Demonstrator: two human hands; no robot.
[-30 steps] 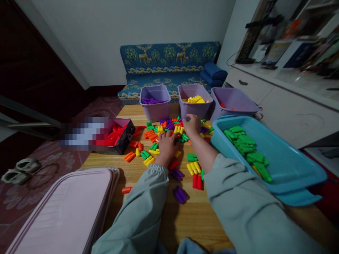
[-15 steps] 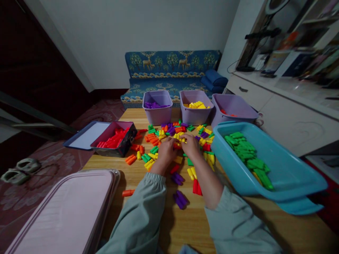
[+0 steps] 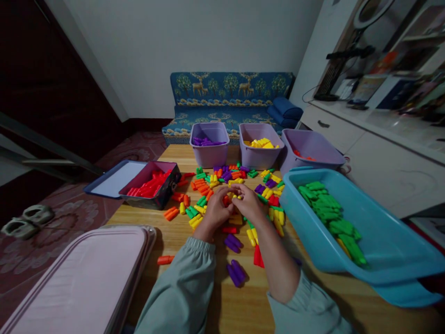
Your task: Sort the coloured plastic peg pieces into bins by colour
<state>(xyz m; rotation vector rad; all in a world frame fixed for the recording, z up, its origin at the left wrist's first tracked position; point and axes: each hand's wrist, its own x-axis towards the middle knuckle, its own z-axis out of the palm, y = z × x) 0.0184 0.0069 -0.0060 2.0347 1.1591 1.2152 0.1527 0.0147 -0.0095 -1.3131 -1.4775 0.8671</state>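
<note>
Loose bullet-shaped plastic building pieces in several colours are spread over the wooden table (image 3: 257, 301). In the middle of them, my left hand (image 3: 218, 208) and my right hand (image 3: 249, 204) meet with fingertips nearly touching. Their curled fingers close around a small cluster of yellow building pieces (image 3: 237, 196), partly hidden by the hands. A red piece (image 3: 229, 230) lies just below my left hand. Closer to me are two pairs of purple pieces (image 3: 236, 272). Yellow pieces (image 3: 251, 237) and red pieces (image 3: 258, 256) rest beside my right forearm.
Three lilac bins hold purple (image 3: 208, 157), yellow (image 3: 260, 160) and a few orange-red pieces (image 3: 309, 148). A blue tub (image 3: 392, 227) with green pieces stands right. At left are an open box (image 3: 146, 200) of red pieces and pale pink lids (image 3: 86, 273). A patterned sofa (image 3: 229, 111) stands behind.
My hands have drawn closer together and curled inward around the yellow pieces. The red piece below my left hand now lies level instead of slanted. The view has shifted slightly.
</note>
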